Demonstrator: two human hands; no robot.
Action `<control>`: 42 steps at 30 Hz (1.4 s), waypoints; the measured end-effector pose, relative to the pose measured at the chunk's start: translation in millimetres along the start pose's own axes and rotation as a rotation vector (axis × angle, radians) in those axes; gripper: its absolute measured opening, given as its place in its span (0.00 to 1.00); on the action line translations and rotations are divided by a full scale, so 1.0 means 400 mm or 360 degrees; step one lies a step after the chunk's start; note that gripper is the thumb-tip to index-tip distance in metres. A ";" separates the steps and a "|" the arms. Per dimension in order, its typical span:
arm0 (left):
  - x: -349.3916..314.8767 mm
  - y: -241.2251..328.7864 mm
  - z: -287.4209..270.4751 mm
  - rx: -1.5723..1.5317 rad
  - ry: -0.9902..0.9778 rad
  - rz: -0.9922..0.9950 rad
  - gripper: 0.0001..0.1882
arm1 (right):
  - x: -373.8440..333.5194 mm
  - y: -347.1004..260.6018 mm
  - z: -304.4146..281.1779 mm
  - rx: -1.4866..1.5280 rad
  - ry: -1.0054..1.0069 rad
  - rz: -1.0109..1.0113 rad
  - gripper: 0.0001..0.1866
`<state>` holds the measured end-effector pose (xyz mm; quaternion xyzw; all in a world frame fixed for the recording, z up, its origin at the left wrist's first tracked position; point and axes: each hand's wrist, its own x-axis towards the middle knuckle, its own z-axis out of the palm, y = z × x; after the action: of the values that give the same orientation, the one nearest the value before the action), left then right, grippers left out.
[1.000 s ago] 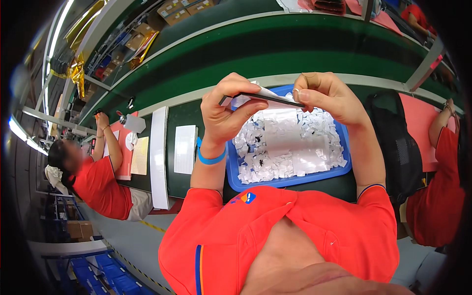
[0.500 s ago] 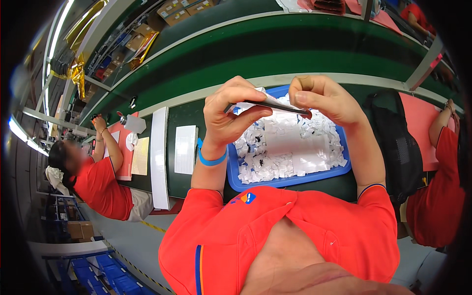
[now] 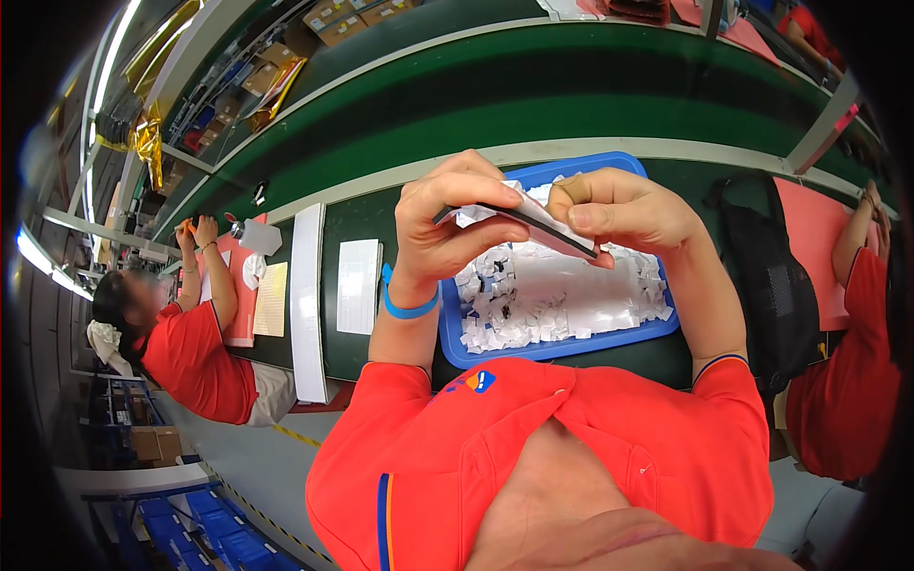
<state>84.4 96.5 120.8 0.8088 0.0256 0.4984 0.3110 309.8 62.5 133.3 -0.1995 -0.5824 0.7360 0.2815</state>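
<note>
Green bench point(image 3: 360, 214), blue tray point(image 3: 624, 162) of paper scraps point(image 3: 486, 319), hands full.
We had the thin, dark-edged slab point(image 3: 557, 238) above the tray's far-left corner, left hand point(image 3: 424, 228) gripping its left end; right hand point(image 3: 643, 214) fingers curled in at the other, couldn't tell what they pinched. Looked light and stiffish, maybe slick, so we'd have held it by the edges.
</note>
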 end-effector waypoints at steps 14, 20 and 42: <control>0.026 0.004 0.020 0.0128 0.0087 0.0058 0.17 | -0.002 -0.001 0.005 -0.0537 0.0259 -0.0062 0.12; 0.009 -0.005 0.007 0.0219 0.0203 -0.0042 0.18 | -0.001 -0.005 0.005 -0.0796 0.0943 -0.0696 0.09; 0.025 -0.002 0.016 -0.0134 0.0502 -0.0624 0.35 | 0.010 0.009 0.018 -0.0925 0.0906 -0.0617 0.06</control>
<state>95.0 97.7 126.3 0.6869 0.2095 0.5493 0.4272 301.7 58.9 131.6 -0.3520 -0.6910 0.3913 0.4954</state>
